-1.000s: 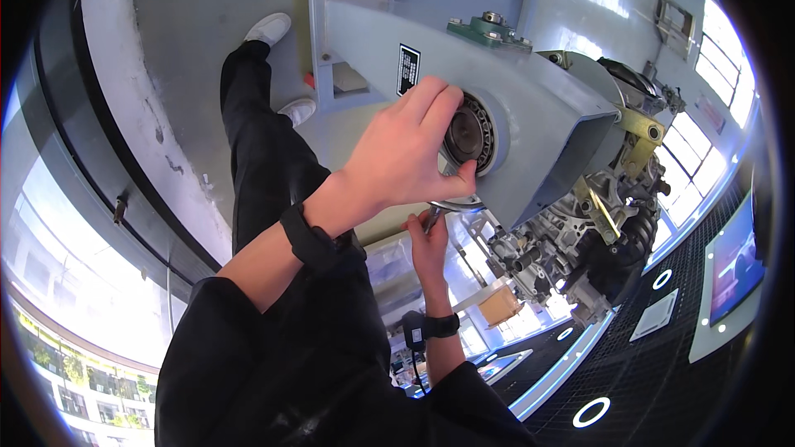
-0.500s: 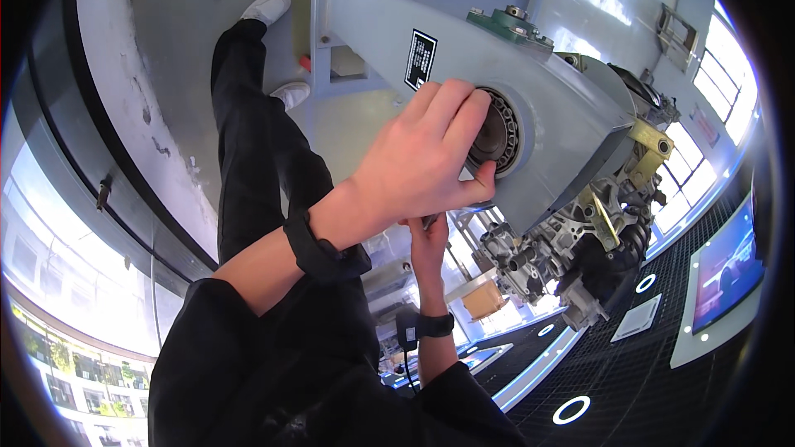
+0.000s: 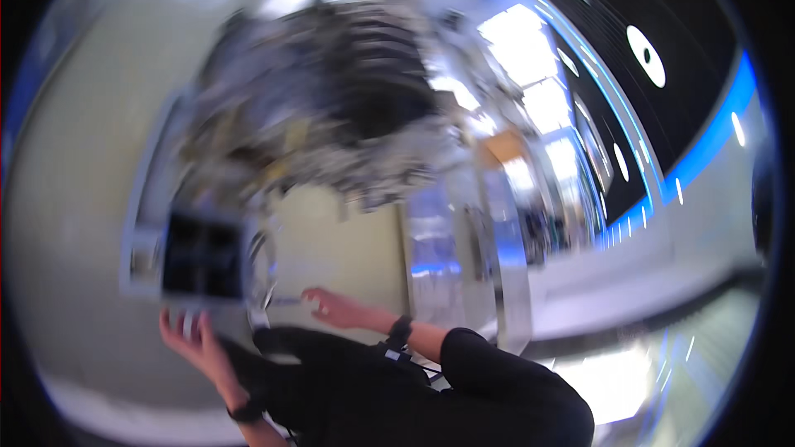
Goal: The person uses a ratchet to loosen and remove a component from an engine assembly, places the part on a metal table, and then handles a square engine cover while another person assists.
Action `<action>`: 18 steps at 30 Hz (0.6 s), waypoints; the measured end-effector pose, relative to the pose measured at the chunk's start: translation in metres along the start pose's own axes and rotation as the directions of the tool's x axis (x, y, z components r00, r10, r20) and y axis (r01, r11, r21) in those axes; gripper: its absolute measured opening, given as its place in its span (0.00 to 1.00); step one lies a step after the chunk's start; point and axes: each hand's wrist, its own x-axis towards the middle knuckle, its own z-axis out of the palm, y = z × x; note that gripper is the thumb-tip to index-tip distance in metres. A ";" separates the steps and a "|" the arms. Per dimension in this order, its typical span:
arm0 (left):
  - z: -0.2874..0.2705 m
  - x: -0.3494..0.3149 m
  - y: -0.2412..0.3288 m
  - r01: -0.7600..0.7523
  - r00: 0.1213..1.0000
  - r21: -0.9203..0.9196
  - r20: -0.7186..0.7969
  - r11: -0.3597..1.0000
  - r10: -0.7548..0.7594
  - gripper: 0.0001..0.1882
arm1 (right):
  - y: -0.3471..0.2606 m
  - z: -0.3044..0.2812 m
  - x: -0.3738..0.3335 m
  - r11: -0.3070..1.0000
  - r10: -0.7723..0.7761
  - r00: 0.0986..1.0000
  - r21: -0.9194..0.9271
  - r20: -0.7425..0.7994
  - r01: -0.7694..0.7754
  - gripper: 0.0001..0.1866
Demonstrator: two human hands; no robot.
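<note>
- The left hand sits just below the hollow box end, fingers pointing up toward its lower edge; blur hides whether the fingertips touch it.
- That hand is spread wide, with gaps between thumb and fingers, and nothing shows in its grasp.
- The metal ring stands upright beside the box end, on its right, so it lies up and to the right of the left hand, and up and to the left of the right hand.
- A thin rod runs from near the ring's lower part toward the right hand's fingertips — whether they touch it or grip it, I cannot tell.
- The right hand reaches leftward, fingers partly bent, and lies apart from the ring.
- The ring looks silvery and smooth, its curve smeared into pale streaks.
- The box end has a roughly square mouth, dark inside, with a pale blue-grey rim.
- Above both hands hangs the engine — a lumpy mass of grey metal, rough at its lower edge, with a black ribbed part and a yellowish patch.
- Dark bands circle both wrists; the right arm's black sleeve is soft and matte.
</note>
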 end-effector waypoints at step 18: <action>0.045 -0.037 -0.002 -0.107 0.826 0.689 0.463 0.717 -0.321 0.35 | 0.024 0.026 -0.137 0.857 0.509 0.774 0.307 -0.377 -0.415 0.16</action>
